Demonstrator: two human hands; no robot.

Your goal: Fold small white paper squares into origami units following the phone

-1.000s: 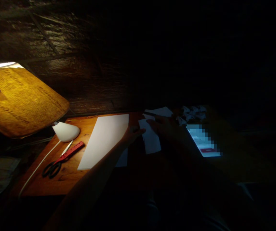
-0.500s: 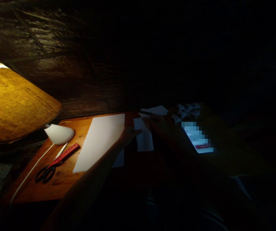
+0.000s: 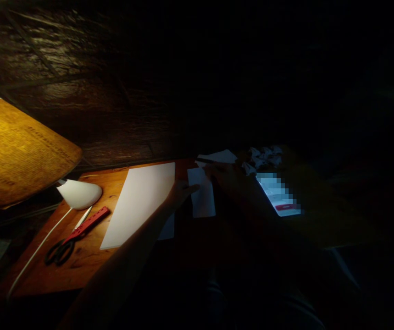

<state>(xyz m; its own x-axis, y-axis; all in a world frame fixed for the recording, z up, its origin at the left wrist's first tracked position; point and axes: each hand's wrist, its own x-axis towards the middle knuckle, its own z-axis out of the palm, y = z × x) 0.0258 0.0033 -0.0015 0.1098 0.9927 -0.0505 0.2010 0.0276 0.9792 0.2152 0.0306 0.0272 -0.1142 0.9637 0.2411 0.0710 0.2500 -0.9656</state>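
Note:
A small white sheet of paper (image 3: 202,197) stands out between my hands over the dark middle of the table. My left hand (image 3: 179,192) grips its left edge, thumb lying across the front and the other fingers curled, partly hidden. At the upper right corner of the same sheet, my right hand (image 3: 223,175) has its fingertips closed on the paper; deep shadow hides most of that hand. Just behind lie loose paper pieces (image 3: 227,156) with a dark, thin pen-like stick (image 3: 205,159) across them.
Large white sheets (image 3: 141,197) lie left of my hands. Red-and-black scissors (image 3: 76,236) and a white lamp base (image 3: 81,193) with its cord are farther left, under a yellow printed lampshade (image 3: 21,156). Several folded paper pieces (image 3: 263,156) and a lit phone (image 3: 279,197) lie right.
The whole view has shifted slightly, so things sit a little farther left. Both hands keep nearly the same place on the small sheet.

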